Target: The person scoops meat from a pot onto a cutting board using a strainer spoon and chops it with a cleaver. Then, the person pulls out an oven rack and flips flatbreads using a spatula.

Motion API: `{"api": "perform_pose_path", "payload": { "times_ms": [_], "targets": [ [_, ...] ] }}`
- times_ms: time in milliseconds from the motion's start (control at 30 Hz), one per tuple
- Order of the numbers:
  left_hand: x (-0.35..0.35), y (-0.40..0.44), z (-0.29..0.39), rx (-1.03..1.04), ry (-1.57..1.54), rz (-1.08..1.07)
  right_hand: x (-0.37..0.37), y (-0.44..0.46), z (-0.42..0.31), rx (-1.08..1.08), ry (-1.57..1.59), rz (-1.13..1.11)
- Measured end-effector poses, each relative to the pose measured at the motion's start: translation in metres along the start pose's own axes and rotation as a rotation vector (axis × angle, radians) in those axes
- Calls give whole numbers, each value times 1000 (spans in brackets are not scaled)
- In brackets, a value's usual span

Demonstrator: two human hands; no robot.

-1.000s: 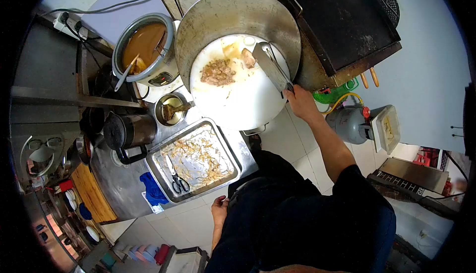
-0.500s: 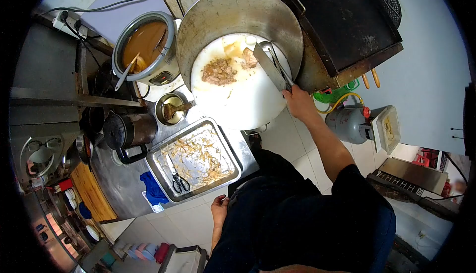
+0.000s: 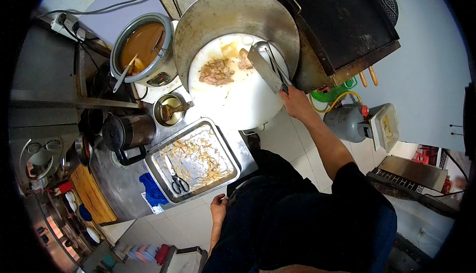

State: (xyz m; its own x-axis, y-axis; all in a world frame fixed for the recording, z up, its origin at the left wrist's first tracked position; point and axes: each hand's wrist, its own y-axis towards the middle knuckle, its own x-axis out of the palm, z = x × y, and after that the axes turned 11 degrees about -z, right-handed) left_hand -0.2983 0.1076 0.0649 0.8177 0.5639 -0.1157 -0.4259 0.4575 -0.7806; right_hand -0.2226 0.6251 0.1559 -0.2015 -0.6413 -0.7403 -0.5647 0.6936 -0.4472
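Note:
A cleaver (image 3: 265,70) is gripped by its handle in my right hand (image 3: 297,102), at the right side of a round white cutting board (image 3: 223,109). Its blade tip reaches an uncut piece of cooked meat (image 3: 245,59), touching or just over it. Left of that lies a pile of chopped meat (image 3: 216,72). A metal ladle or spoon (image 3: 261,46) rests at the board's right rim, partly behind the blade. Low by my body, near the counter's edge, is my left hand (image 3: 218,208), its fingers curled closed; anything between them is too small to make out.
A tall metal rim (image 3: 233,10) surrounds the board's far side. Left stand a cooker of brown sauce (image 3: 144,40), a small pot (image 3: 162,112) and a tray (image 3: 233,176) with shreds and scissors (image 3: 178,183). A black griddle (image 3: 342,25) and gas cylinder (image 3: 344,123) are right.
The cleaver has shifted slightly left, its blade now more over the larger meat piece, of which less shows. The left hand stays where it was. The whole view has drifted a little.

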Motion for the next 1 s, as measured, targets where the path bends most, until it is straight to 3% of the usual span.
{"api": "perform_pose_path", "payload": {
  "times_ms": [200,433,500,667,1000],
  "targets": [
    [2,0,-13,19,-28,10,-2,-3,-7,41,-106,-211],
    [3,-7,-25,3,-99,50,26,-16,15,-30,-181,-72],
    [5,-11,-30,-5,-105,65,17,-19,17,-98,-93,90],
    [3,-3,-26,0,-130,38,-20,1,-5,-86,-175,83],
    [5,-9,-23,-2,-137,48,-25,-7,-12,36,-273,-80]
  ]
}}
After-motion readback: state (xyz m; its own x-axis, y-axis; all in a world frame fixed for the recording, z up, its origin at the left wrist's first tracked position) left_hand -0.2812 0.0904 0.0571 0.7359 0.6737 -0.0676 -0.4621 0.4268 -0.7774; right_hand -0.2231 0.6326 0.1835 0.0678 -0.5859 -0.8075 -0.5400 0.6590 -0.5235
